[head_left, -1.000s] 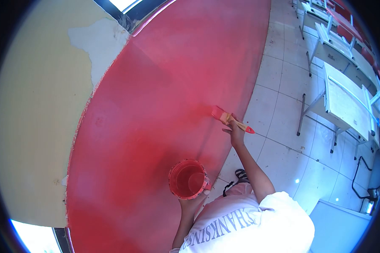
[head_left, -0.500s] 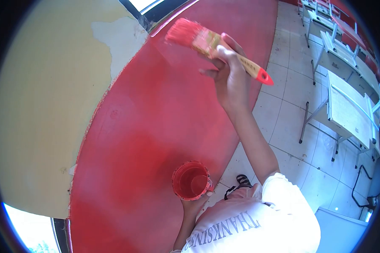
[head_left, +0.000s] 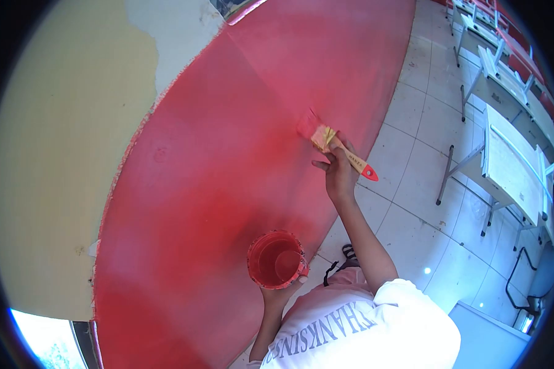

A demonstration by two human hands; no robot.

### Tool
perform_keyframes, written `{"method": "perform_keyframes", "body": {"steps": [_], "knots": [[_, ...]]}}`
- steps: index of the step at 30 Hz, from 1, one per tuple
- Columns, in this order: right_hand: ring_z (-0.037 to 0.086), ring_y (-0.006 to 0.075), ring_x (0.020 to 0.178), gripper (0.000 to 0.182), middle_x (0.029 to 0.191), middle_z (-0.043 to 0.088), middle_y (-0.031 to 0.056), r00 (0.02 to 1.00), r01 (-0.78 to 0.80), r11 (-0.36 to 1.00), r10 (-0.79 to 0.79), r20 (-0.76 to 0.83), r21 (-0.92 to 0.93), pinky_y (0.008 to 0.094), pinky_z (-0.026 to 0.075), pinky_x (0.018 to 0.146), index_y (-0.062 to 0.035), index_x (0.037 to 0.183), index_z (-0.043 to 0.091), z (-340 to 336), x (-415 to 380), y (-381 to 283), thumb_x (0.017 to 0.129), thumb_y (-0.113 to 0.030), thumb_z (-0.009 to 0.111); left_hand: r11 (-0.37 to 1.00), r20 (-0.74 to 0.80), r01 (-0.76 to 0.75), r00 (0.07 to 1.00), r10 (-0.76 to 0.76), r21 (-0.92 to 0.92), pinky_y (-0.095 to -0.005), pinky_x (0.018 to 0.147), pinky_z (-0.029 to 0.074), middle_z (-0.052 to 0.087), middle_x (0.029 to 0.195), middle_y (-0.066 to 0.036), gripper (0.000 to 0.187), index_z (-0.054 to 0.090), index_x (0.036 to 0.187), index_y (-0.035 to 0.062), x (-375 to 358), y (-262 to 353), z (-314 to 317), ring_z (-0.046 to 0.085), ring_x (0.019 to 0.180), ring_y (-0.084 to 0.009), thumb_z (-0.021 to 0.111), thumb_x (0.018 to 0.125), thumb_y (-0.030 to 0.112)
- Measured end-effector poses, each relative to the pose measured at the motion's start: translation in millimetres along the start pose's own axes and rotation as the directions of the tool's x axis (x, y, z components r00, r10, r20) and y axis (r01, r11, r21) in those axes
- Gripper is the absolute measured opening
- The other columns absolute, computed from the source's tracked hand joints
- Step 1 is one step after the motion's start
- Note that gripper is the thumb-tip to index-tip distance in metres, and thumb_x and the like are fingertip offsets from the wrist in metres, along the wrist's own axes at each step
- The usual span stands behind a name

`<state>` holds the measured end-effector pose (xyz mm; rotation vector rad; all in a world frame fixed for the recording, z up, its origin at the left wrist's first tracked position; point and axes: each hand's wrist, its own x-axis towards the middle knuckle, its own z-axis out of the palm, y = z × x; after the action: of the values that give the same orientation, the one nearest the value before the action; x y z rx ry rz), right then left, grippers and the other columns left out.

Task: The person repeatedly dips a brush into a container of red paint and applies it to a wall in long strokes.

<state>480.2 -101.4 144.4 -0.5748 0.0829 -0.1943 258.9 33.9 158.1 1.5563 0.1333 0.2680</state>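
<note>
My right hand point(head_left: 340, 175) is closed around the wooden handle of a paintbrush point(head_left: 356, 161) with a red tip. Its red-coated bristles point(head_left: 309, 125) are at the red wall point(head_left: 197, 147) and appear to touch it. Lower down, my left hand point(head_left: 281, 295) holds a red, paint-splattered cup point(head_left: 255, 272) from below and by its side near the handle. Red paint lies inside the cup, whose mouth faces up toward me. Part of the left hand is hidden behind the cup.
Above a rough border, the wall is cream point(head_left: 61, 154) with a bare grey-white patch point(head_left: 175, 31). White desks point(head_left: 514, 166) stand in a row on the tiled floor point(head_left: 406, 184) to the right. A window point(head_left: 46, 338) shows at lower left.
My right hand has brought the paintbrush down from a raised position, nearer the cup and onto the red wall. The cup in my left hand has stayed almost in place.
</note>
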Motion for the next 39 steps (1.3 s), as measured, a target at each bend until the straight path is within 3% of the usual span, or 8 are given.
{"method": "perform_keyframes", "body": {"steps": [8, 13, 18, 22, 25, 29, 34, 39], "knots": [[0.060, 0.0229, 0.094, 0.046, 0.111, 0.053, 0.0139, 0.984, -0.106, 0.963, 0.064, -0.169, -0.249, 0.0328, 0.056, 0.062, 0.0017, 0.127, 0.036, -111.5, -13.2, 53.8, 0.084, -0.011, 0.047, 0.999, 0.056, 0.039, 0.998, -0.038, -0.016, -0.0352, 0.087, 0.046, 0.052, 0.115, -0.009, 0.081, 0.039, 0.123, 0.0057, 0.3, 2.3, 3.7, 0.053, 0.105, -0.0212, 0.084, 0.055, 0.014], [0.059, 0.0212, 0.096, 0.045, 0.111, 0.053, 0.0135, 0.979, -0.091, 0.915, 0.010, -0.202, -0.394, 0.0300, 0.056, 0.059, 0.0019, 0.126, 0.038, -122.8, -24.5, 22.6, 0.084, -0.010, 0.047, 0.999, 0.088, 0.024, 0.996, -0.021, -0.036, -0.0351, 0.087, 0.046, 0.053, 0.115, -0.009, 0.079, 0.040, 0.122, 0.0052, 0.4, 3.5, 8.3, 0.054, 0.105, -0.0210, 0.083, 0.056, 0.011], [0.057, 0.0165, 0.093, 0.039, 0.111, 0.052, 0.0105, 0.993, 0.082, 0.978, -0.097, -0.072, -0.193, 0.0290, 0.056, 0.058, 0.0001, 0.120, 0.046, -22.9, -10.5, -52.8, 0.083, -0.011, 0.053, 0.998, 0.071, 0.028, 0.997, -0.024, -0.061, -0.0347, 0.087, 0.046, 0.054, 0.113, -0.009, 0.077, 0.042, 0.121, 0.0046, -3.2, 14.3, 14.7, 0.054, 0.104, -0.0210, 0.083, 0.056, 0.012], [0.061, 0.0208, 0.090, 0.042, 0.107, 0.056, 0.0112, 0.956, 0.266, 0.962, -0.256, 0.142, -0.056, 0.0296, 0.054, 0.057, -0.0026, 0.122, 0.042, 91.4, -3.6, -116.8, 0.083, -0.012, 0.052, 0.999, 0.048, -0.032, 0.998, 0.033, -0.016, -0.0348, 0.087, 0.046, 0.055, 0.112, -0.009, 0.077, 0.042, 0.120, 0.0042, -7.6, 18.3, 15.3, 0.055, 0.103, -0.0212, 0.083, 0.056, 0.014], [0.059, 0.0177, 0.090, 0.039, 0.106, 0.054, 0.0111, 0.909, 0.303, 0.949, -0.314, 0.274, 0.082, 0.0308, 0.057, 0.059, -0.0016, 0.118, 0.046, 141.1, 2.8, -136.2, 0.081, -0.008, 0.055, 0.998, 0.011, -0.063, 0.998, 0.063, -0.007, -0.0351, 0.087, 0.046, 0.055, 0.111, -0.009, 0.078, 0.042, 0.120, 0.0038, -10.0, 17.7, 12.5, 0.055, 0.102, -0.0214, 0.084, 0.055, 0.015], [0.061, 0.0185, 0.087, 0.039, 0.103, 0.056, 0.0112, 0.902, 0.274, 0.954, -0.299, 0.311, 0.122, 0.0319, 0.056, 0.060, -0.0017, 0.118, 0.045, 158.6, 14.2, -126.8, 0.081, -0.008, 0.054, 0.998, -0.005, -0.051, 0.999, 0.051, -0.026, -0.0356, 0.087, 0.045, 0.055, 0.111, -0.009, 0.080, 0.042, 0.121, 0.0037, -7.2, 16.2, 11.1, 0.055, 0.103, -0.0214, 0.084, 0.054, 0.017], [0.059, 0.0165, 0.089, 0.045, 0.104, 0.056, 0.0076, 0.980, 0.151, 0.988, -0.147, 0.138, -0.025, 0.0327, 0.054, 0.062, -0.0035, 0.123, 0.042, 109.4, 12.8, -74.2, 0.082, -0.015, 0.056, 0.999, -0.013, -0.042, 0.999, 0.043, 0.010, -0.0356, 0.088, 0.045, 0.055, 0.112, -0.008, 0.079, 0.043, 0.120, 0.0043, -9.7, 13.8, 8.3, 0.054, 0.103, -0.0211, 0.082, 0.053, 0.015], [0.054, 0.0192, 0.097, 0.046, 0.114, 0.049, 0.0104, 1.000, -0.008, 0.994, 0.008, -0.004, -0.110, 0.0333, 0.055, 0.065, -0.0001, 0.126, 0.039, -14.8, 6.5, 9.2, 0.085, -0.017, 0.053, 0.998, -0.008, -0.058, 0.998, 0.059, 0.028, -0.0353, 0.087, 0.045, 0.054, 0.113, -0.007, 0.076, 0.044, 0.120, 0.0057, -7.5, 13.1, 7.0, 0.054, 0.103, -0.0210, 0.077, 0.052, 0.005]]}}
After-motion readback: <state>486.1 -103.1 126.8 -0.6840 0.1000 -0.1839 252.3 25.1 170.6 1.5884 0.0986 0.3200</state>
